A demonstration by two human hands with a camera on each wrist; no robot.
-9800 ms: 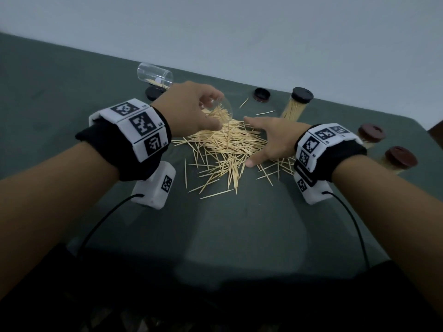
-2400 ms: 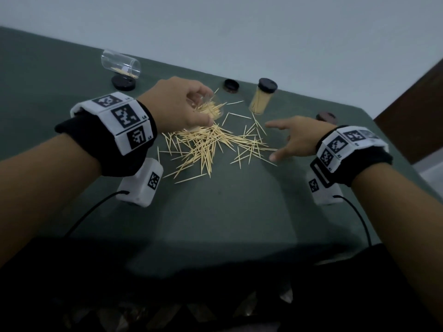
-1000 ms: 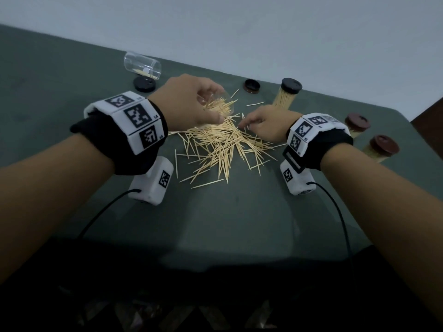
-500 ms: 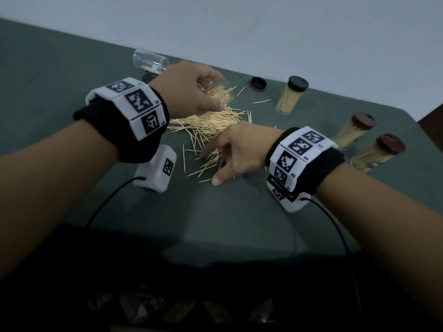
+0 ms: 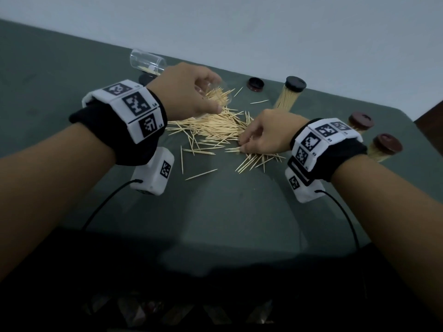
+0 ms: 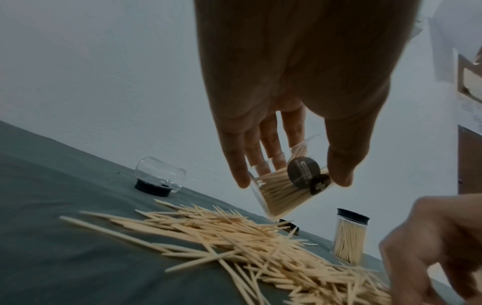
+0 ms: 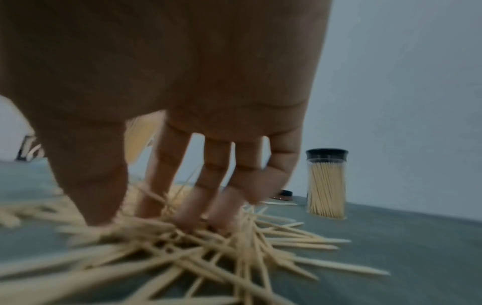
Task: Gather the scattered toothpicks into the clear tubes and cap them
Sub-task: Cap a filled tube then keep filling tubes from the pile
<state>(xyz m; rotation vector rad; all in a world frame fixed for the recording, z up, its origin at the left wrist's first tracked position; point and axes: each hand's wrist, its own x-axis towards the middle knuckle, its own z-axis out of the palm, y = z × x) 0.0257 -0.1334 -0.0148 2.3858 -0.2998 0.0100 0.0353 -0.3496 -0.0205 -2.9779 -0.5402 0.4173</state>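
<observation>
- left hand (image 5: 189,89) grips clear tube (image 6: 284,189), part-filled, tilted mouth toward pile for loading
- right hand (image 5: 266,135) fingertips (image 7: 187,220) curled down, pinching toothpicks (image 5: 215,130) on green table (image 5: 215,212)
- three capped full tubes right

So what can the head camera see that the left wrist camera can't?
Only the head view shows both wristbands and two brown-capped tubes at the right.

Only the left wrist view shows the dark round labels on the tube held by the left hand.

Both show the toothpick pile, the black-capped full tube, the clear tube lying on its side and the right hand.
</observation>
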